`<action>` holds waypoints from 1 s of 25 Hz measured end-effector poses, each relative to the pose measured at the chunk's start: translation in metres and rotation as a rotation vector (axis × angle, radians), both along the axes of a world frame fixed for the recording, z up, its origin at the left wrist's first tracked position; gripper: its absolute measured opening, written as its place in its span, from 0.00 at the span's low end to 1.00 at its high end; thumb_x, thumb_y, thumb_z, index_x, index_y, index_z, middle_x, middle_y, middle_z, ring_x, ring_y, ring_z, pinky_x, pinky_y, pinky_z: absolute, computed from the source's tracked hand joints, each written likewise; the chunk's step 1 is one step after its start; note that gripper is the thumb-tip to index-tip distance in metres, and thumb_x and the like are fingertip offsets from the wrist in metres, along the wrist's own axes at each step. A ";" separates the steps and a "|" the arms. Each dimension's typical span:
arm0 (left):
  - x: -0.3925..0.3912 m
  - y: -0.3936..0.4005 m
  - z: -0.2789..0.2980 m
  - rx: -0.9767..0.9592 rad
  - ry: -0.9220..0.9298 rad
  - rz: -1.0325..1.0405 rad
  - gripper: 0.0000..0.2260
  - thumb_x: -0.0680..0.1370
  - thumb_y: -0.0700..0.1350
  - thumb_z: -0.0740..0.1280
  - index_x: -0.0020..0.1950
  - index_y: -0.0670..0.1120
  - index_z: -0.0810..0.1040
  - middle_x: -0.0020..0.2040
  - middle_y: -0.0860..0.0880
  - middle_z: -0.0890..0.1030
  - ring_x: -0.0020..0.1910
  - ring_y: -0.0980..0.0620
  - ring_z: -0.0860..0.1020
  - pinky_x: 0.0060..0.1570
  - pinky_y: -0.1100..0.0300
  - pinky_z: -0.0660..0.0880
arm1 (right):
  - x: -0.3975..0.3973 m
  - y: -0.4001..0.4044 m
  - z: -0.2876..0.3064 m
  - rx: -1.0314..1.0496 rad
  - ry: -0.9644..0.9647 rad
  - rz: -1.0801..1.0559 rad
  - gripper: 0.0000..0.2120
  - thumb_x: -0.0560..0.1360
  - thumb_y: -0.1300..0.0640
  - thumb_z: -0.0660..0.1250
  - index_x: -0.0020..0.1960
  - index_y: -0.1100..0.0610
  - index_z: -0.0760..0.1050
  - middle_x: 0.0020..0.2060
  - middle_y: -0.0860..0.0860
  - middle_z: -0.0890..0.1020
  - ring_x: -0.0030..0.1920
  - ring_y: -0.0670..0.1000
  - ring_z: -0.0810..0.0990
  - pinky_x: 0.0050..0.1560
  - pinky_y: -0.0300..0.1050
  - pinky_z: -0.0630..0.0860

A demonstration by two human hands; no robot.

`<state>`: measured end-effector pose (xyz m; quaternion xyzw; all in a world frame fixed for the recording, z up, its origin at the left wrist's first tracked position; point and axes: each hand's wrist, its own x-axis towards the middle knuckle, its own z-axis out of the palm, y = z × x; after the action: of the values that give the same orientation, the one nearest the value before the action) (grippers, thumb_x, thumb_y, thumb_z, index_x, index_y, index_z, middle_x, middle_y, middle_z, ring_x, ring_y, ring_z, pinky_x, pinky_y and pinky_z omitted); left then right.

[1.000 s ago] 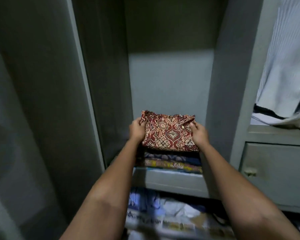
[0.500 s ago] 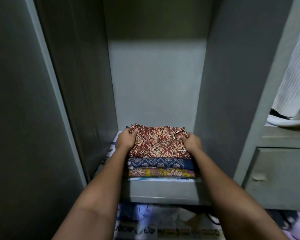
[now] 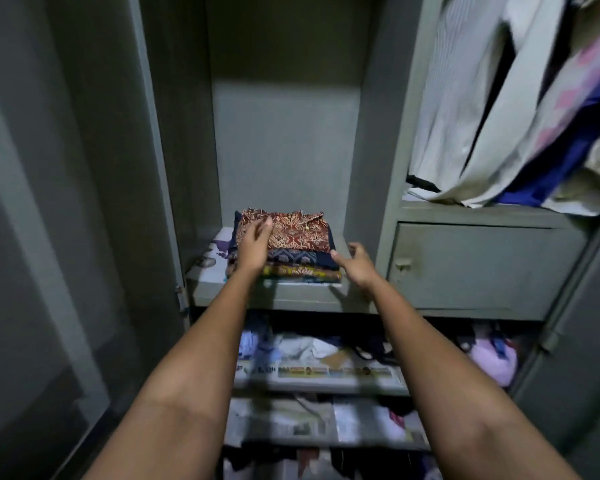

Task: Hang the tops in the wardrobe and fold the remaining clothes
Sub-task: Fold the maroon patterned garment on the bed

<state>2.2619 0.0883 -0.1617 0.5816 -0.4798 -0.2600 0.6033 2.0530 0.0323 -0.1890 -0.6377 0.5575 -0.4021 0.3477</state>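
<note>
My left hand (image 3: 255, 245) sits at frame centre, fingers straight and loosely spread, tips lying on the left edge of the red patterned folded garment (image 3: 297, 232); nothing pinched. My right hand (image 3: 355, 265) is just right of centre, fingers relaxed and slightly apart, thumb toward the stack, hanging just off the right side of the pile; contact I cannot tell, grip none. Red garment tops a stack of three: under it a navy patterned folded piece (image 3: 297, 257), under that a yellow-orange patterned folded piece (image 3: 302, 271). Stack rests on newspaper lining (image 3: 213, 252) on the grey shelf (image 3: 291, 299), centre compartment of the wardrobe (image 3: 284, 140). Back wall and sides of that compartment grey, top in shadow. Right of centre: a closed grey drawer front (image 3: 482, 268) with a small latch. Upper right of frame: hanging tops (image 3: 482, 109), pale striped ones plus blue and pink fabric, blurred. Lower centre: two more shelves with newspaper and loose crumpled clothes (image 3: 312, 351); a pink bundle (image 3: 492, 362) lower right. Left of frame: open wardrobe door (image 3: 66, 202).
</note>
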 end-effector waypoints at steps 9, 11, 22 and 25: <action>-0.100 0.145 0.011 0.036 0.116 -0.333 0.28 0.80 0.60 0.56 0.76 0.47 0.62 0.75 0.50 0.64 0.73 0.51 0.62 0.68 0.57 0.57 | -0.120 0.186 0.017 0.050 -0.184 -0.065 0.35 0.79 0.47 0.63 0.78 0.57 0.50 0.76 0.55 0.56 0.74 0.56 0.60 0.70 0.49 0.58; -0.129 0.153 0.028 0.023 0.143 -0.433 0.30 0.79 0.62 0.58 0.76 0.47 0.63 0.75 0.50 0.65 0.73 0.51 0.63 0.72 0.56 0.56 | -0.149 0.215 0.037 0.000 -0.230 -0.125 0.35 0.79 0.48 0.62 0.78 0.57 0.49 0.76 0.54 0.55 0.75 0.54 0.58 0.70 0.47 0.58; -0.335 0.281 0.013 0.132 0.095 -1.156 0.24 0.82 0.54 0.57 0.73 0.42 0.66 0.72 0.48 0.69 0.71 0.52 0.66 0.74 0.53 0.58 | -0.295 0.490 0.030 -0.094 -0.398 -0.756 0.31 0.77 0.50 0.66 0.74 0.57 0.56 0.60 0.53 0.76 0.57 0.50 0.74 0.45 0.38 0.70; -0.379 0.349 0.024 0.127 0.071 -1.321 0.23 0.82 0.54 0.56 0.74 0.44 0.64 0.72 0.48 0.69 0.72 0.51 0.65 0.73 0.55 0.58 | -0.307 0.582 0.038 -0.124 -0.393 -0.951 0.28 0.79 0.52 0.63 0.74 0.58 0.55 0.60 0.56 0.74 0.61 0.54 0.74 0.41 0.38 0.69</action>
<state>1.8830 0.4378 -0.1378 0.1907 -0.6989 -0.6220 0.2972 1.7456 0.6144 -0.1507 -0.2454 0.6850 -0.6602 0.1863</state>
